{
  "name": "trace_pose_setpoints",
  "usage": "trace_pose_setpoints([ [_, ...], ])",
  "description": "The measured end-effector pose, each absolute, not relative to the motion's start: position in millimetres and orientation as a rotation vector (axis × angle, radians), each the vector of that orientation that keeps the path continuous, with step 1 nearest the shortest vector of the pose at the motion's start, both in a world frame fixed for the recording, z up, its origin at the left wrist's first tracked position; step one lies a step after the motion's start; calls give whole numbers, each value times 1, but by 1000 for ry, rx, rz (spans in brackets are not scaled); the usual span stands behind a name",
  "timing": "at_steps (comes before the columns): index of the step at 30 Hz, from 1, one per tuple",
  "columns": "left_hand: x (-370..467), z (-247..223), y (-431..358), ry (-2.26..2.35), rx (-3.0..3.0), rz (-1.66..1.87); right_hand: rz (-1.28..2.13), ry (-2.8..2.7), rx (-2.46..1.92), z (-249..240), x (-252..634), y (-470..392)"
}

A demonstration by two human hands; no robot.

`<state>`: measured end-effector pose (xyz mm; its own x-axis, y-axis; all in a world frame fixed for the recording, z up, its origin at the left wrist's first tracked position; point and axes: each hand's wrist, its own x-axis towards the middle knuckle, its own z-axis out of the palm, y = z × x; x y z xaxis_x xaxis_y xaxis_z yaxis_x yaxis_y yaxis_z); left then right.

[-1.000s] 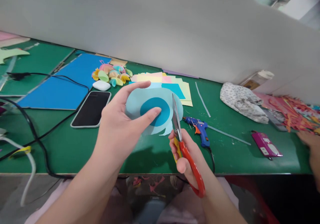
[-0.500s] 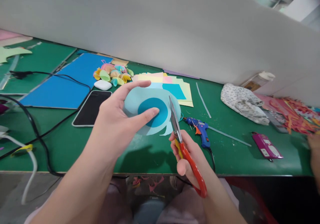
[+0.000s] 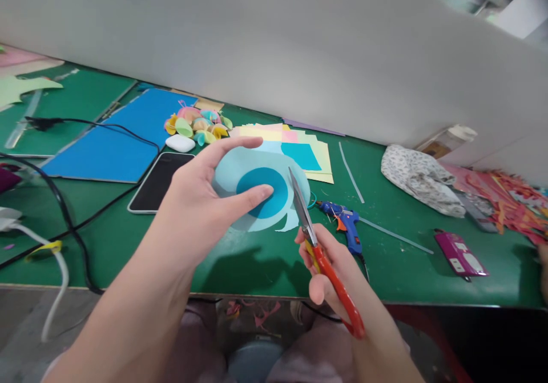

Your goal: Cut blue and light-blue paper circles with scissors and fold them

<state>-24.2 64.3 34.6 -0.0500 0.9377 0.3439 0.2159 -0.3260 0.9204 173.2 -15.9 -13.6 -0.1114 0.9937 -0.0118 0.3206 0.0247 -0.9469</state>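
My left hand [image 3: 214, 186] holds a light blue paper piece [image 3: 231, 163] with its thumb across a darker teal circle [image 3: 274, 180] that lies on it. The fingers are mostly hidden behind the paper. In my right hand [image 3: 331, 257] are scissors [image 3: 338, 283] with red handles, their blades pointing up and away over the right part of the paper. A curled, partly cut strip [image 3: 291, 220] hangs from the paper's lower right edge, beside the blades. Both hands are above the green table [image 3: 257, 263].
A blue glue gun [image 3: 342, 217] with a glue stick lies right of the scissors. Behind the paper are stacked coloured sheets [image 3: 323, 166] and small paper flowers [image 3: 199, 123]. Left lie a phone [image 3: 158, 183], a blue board [image 3: 111, 143] and black cables [image 3: 60, 206]. A purple packet [image 3: 460, 253] lies right.
The scissors and my right hand have shifted slightly right and down relative to the paper. The whole view has turned a little. My left hand keeps its hold.
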Motion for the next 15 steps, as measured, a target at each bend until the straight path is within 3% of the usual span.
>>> trace_pose_setpoints([
  [15,-29,37,64,1222,1576,1385,1155,-1579,-1405,-11,181,-19],
])
